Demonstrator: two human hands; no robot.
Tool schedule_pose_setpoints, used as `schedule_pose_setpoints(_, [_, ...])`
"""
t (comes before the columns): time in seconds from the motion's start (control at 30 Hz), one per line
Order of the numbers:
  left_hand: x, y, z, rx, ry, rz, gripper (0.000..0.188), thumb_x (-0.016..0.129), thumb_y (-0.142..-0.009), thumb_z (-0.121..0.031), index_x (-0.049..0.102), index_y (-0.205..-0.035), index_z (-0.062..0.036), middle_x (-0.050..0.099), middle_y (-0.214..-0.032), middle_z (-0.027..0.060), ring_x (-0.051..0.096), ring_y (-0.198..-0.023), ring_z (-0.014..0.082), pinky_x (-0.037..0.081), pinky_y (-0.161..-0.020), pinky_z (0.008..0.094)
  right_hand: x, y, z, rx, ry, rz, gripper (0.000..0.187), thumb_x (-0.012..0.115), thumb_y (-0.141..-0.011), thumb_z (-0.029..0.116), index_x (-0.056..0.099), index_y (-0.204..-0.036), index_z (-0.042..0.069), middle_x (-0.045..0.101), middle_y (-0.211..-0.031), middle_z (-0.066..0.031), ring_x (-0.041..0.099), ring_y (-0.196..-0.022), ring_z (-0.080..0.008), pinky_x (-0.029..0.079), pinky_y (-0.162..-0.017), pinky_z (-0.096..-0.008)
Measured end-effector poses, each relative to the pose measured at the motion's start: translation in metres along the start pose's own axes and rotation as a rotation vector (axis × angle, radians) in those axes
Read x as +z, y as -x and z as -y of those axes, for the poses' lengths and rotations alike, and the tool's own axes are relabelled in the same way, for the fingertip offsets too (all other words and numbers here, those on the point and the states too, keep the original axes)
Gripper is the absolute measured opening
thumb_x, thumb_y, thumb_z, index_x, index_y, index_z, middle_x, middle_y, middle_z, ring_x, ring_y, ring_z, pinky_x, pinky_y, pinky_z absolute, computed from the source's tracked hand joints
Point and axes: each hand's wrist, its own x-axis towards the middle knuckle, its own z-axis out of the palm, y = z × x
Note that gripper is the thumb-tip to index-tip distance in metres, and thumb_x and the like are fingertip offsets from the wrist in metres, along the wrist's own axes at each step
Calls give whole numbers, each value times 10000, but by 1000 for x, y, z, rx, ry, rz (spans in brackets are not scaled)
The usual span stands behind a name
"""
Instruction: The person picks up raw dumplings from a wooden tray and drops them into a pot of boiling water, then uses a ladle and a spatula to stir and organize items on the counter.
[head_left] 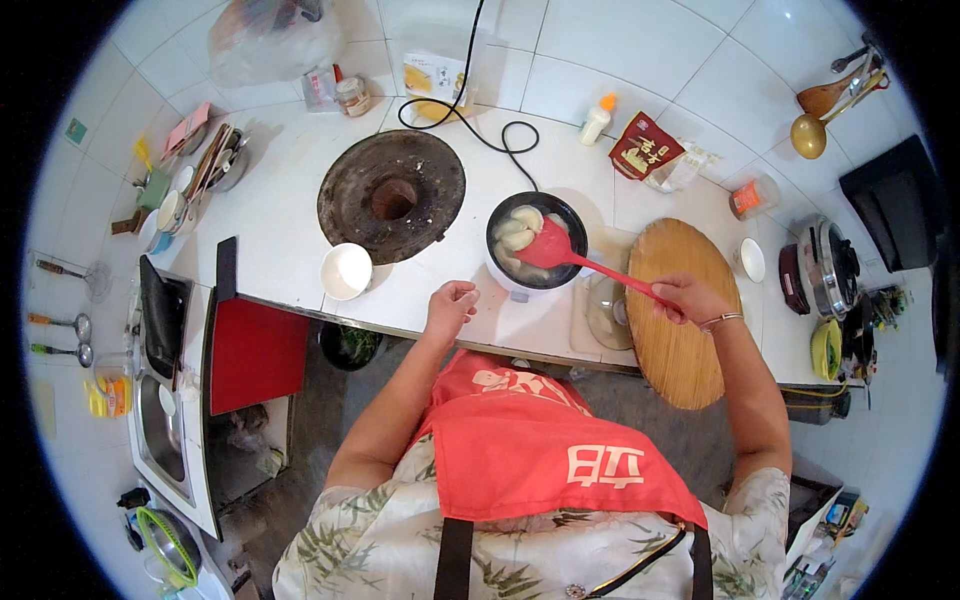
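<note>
My right hand [688,300] is wrapped around the handle of a red spatula [549,247]. Its broad head dips into a small electric pot [510,280] with a dark inside and pale outside. Several pale dumplings [520,228] lie in cloudy liquid there, partly covered by the spatula. To the left of the pot, my left hand [453,306] hovers near the counter's front edge, fingers curled in loosely with nothing visible in them. A white bowl [346,272] sits on the counter beyond that hand. A glass lid [606,311] lies beneath the spatula's handle, right of the pot.
A round wooden board [680,350] overhangs the counter's front edge under my right forearm. Left of the pot is a dark round stove [395,195]. A black cord [510,145] runs behind the pot. A red packet [645,147] and a squeeze bottle [597,120] stand by the wall.
</note>
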Motion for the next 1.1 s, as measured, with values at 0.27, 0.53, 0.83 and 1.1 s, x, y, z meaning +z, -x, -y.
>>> schedule_pose_setpoints(0.27, [-18, -8, 1, 7, 53, -40, 221, 620, -793, -174, 579, -974, -54, 589, -781, 8, 553, -641, 99, 444, -545, 224, 25, 60, 46, -333, 541, -380, 193, 539, -837, 134, 603, -965, 5, 586, -697, -69, 548, -598, -163, 434, -528, -284])
schedule_pose_setpoints(0.53, [-30, -6, -6, 18, 62, -21, 242, 598, -799, -156, 570, -1009, -40, 591, -809, 22, 553, -649, 99, 441, -547, 227, 69, 45, 41, -615, 924, -635, 243, 547, -802, 100, 604, -1037, 133, 514, -787, -113, 529, -722, -302, 438, -608, -384])
schedule_pose_setpoints(0.83, [-7, 4, -36, 67, -10, 16, 354, 584, -814, -176, 536, -1144, -58, 584, -881, 31, 554, -696, 108, 440, -592, 232, 58, 8, 7, -818, 1013, -536, 300, 542, -791, 78, 596, -1078, 147, 505, -797, -101, 530, -715, -273, 434, -593, -356])
schedule_pose_setpoints(1.1, [30, 9, -35, 102, -35, -85, 383, 608, -801, -172, 527, -1157, -58, 585, -872, 41, 560, -693, 119, 445, -571, 237, 19, 13, 1, -944, 1151, -477, 302, 545, -748, 89, 596, -1043, 132, 485, -748, -113, 526, -687, -274, 433, -563, -378])
